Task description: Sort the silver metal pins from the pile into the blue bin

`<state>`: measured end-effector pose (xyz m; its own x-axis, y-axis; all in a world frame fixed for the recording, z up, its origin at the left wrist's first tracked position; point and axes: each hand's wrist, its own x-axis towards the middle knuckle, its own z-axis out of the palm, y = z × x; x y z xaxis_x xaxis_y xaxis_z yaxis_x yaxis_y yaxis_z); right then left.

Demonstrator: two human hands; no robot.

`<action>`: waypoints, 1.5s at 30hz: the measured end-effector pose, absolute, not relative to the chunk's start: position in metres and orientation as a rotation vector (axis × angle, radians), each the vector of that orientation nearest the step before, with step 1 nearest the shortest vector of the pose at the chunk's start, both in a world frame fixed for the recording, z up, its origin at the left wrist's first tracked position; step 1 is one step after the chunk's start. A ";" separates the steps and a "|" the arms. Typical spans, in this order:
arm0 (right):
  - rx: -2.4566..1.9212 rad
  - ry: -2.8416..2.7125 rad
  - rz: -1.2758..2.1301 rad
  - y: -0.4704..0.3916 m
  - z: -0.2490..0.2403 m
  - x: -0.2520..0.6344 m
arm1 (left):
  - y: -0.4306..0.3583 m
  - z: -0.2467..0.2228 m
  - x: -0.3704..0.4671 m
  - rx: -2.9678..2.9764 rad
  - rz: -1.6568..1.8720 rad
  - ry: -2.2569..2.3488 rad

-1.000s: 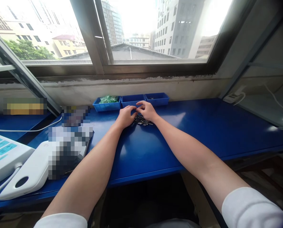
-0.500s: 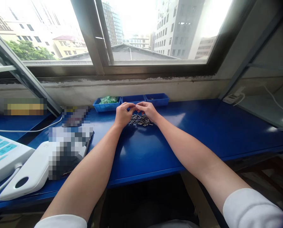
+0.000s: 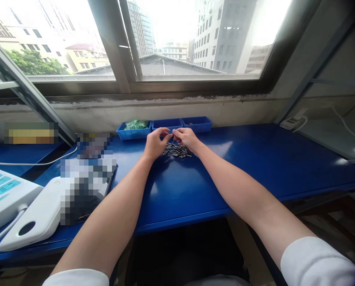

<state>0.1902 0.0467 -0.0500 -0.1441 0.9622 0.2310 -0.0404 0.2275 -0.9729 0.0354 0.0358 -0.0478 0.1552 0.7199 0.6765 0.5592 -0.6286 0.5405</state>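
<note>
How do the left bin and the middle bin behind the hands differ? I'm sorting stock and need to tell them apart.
The left bin holds green pieces, while the middle bin shows no contents from this angle. The left bin stands clear of the hands; the middle bin is partly hidden by the left hand. Both are shallow blue bins standing in one row.

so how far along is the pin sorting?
Done: hard to judge; the left tray holds green parts, the right tray a few dark bits. In hand: left hand and right hand pinch something small together above the pins. Left: that loose pile on the bench.
</note>
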 end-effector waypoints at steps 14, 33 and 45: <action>-0.898 -1.411 1.028 0.042 -0.047 0.186 | 0.036 -0.047 0.035 2.301 1.392 1.389; -1.084 -1.653 0.607 0.049 -0.048 0.202 | 0.045 -0.054 0.031 2.276 1.321 1.480; -1.692 -1.987 -0.032 0.062 -0.055 0.211 | 0.048 -0.059 0.029 2.339 1.052 1.732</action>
<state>0.2113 0.0616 -0.0554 -0.0793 0.9128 0.4006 0.9253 0.2169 -0.3112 0.0294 0.0484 -0.0593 0.1429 0.8616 0.4870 0.8295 -0.3727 0.4159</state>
